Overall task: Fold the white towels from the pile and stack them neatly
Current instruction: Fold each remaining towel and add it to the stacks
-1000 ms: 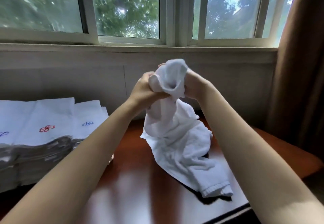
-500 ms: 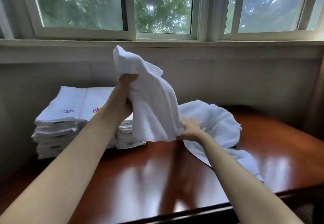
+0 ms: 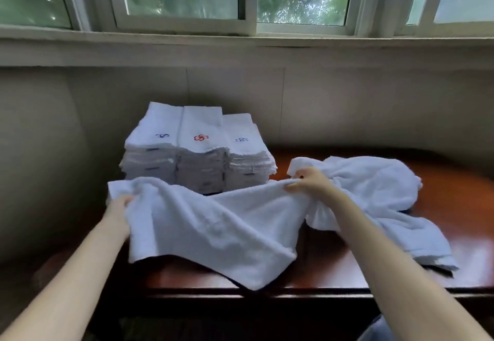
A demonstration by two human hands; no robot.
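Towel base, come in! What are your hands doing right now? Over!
Left hand and right hand grip the white terry towel, stretched out. Folded white towel stacks behind. Nothing blocking.

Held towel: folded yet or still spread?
Spread, not folded. The towel hangs as one stretched sheet between the left hand and right hand, each gripping its top edge, lower corner draping over the table edge.

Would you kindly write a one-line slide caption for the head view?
Both hands, left and right, stretch a white towel over the wooden table before three folded stacks.
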